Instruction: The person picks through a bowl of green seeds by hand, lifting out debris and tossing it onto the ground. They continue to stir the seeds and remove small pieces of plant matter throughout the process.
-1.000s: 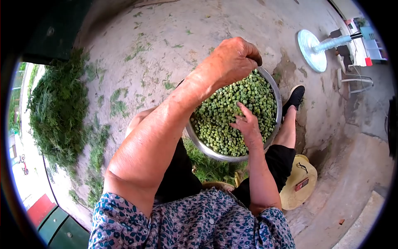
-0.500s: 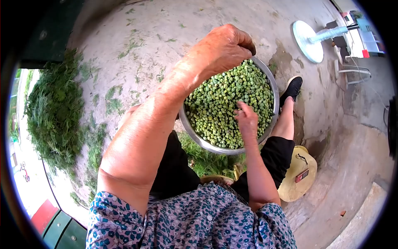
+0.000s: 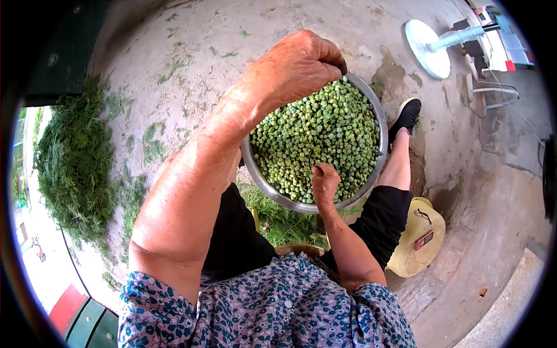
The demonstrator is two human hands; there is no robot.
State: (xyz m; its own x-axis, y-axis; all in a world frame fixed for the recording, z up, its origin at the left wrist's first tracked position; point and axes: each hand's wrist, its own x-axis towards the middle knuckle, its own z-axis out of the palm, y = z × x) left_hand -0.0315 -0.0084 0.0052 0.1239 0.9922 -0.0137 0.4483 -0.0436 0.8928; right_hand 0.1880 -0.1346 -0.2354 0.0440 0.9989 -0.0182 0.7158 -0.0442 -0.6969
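Left grip (image 3: 304,61) is above the far side of a metal basin (image 3: 290,205), its fingers bent down and close together; whether they pinch something or touch the rim, I cannot tell. Nearer to the body, the right grip (image 3: 326,181) is over the near part of the basin, with thumb and forefinger curled toward each other; what is between them cannot be told. Small round green pieces (image 3: 342,127) fill the basin, below and between both grips. Beneath its near rim one sees feathery greenery (image 3: 284,226). Around is a grey, rough floor (image 3: 203,35), with dark stains and scattered green bits. Well to the left of the left grip lies a big heap of cut plants (image 3: 75,156). To its right, farther away, stands a pale round base (image 3: 426,55) with a wrapped pole. Right of the right grip and nearer the body, a yellow hat (image 3: 406,255) carries a small red object (image 3: 423,239).
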